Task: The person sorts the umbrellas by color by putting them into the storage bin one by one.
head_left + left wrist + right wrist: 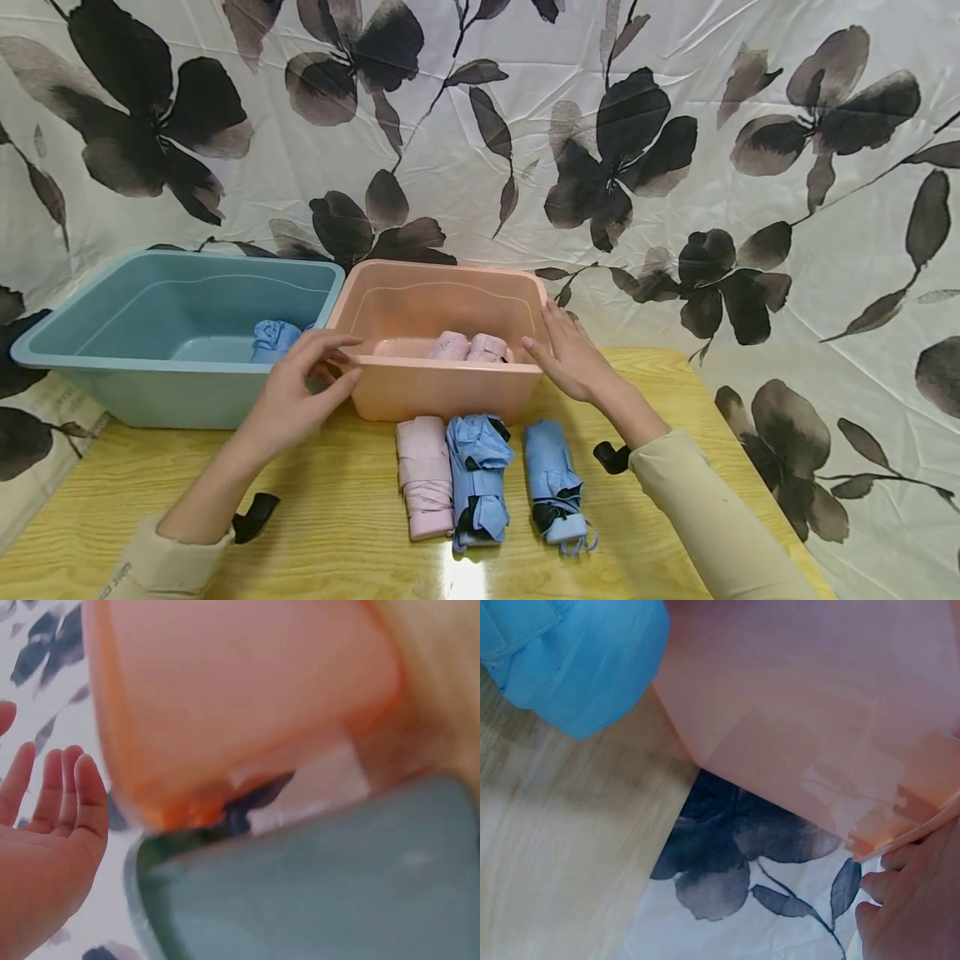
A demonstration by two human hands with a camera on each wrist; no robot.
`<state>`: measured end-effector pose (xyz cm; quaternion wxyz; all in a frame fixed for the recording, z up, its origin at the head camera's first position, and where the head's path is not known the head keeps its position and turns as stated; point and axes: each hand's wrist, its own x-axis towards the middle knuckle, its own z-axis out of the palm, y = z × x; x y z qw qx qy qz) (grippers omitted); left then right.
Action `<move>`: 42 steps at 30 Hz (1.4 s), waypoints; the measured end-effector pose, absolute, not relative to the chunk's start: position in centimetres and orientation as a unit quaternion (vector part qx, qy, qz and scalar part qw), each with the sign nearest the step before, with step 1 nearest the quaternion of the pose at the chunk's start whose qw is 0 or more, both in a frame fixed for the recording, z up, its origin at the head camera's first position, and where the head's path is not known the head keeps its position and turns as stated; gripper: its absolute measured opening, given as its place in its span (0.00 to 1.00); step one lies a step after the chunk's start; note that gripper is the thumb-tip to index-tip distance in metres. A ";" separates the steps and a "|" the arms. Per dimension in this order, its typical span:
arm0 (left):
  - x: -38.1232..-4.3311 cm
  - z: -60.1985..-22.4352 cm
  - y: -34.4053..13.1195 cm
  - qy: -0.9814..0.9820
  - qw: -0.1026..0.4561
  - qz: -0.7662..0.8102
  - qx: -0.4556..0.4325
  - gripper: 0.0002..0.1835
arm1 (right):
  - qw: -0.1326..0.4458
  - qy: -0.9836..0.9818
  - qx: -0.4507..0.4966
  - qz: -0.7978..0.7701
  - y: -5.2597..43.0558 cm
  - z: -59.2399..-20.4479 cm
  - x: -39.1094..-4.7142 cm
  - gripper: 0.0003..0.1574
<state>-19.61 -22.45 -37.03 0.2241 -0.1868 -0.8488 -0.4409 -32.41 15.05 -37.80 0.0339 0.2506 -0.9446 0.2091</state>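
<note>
My left hand hovers at the left front corner of the pink bin, fingers loosely bent and holding nothing. The left wrist view shows its fingers spread upward, apart from both bins. At the bin's right end, my right hand touches the rim with extended fingers along the outside and the thumb over the front corner. Inside the pink bin lie two rolled pink umbrellas. In front of it on the table are a pink folded umbrella, a blue one beside it and another blue one.
A blue-green bin stands left of the pink bin, with blue folded fabric at its right end. Both bins are on a wood-grain table. Behind hangs a white flower-print sheet.
</note>
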 end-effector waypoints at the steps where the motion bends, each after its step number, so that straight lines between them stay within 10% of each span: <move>1: -19.4 -37.6 -22.2 -0.848 0.221 -0.441 -0.194 0.21 | 0.033 -0.945 0.250 0.209 15.1 -37.8 -32.4 0.54; 21: -18.9 -45.6 -17.9 -0.928 0.019 -0.291 -0.232 0.31 | 0.034 -0.943 0.251 0.214 15.1 -37.6 -32.5 0.53; 42: -20.2 -47.4 -14.5 -0.963 -0.025 -0.238 -0.124 0.50 | 0.027 -0.943 0.249 0.218 15.1 -37.5 -32.4 0.53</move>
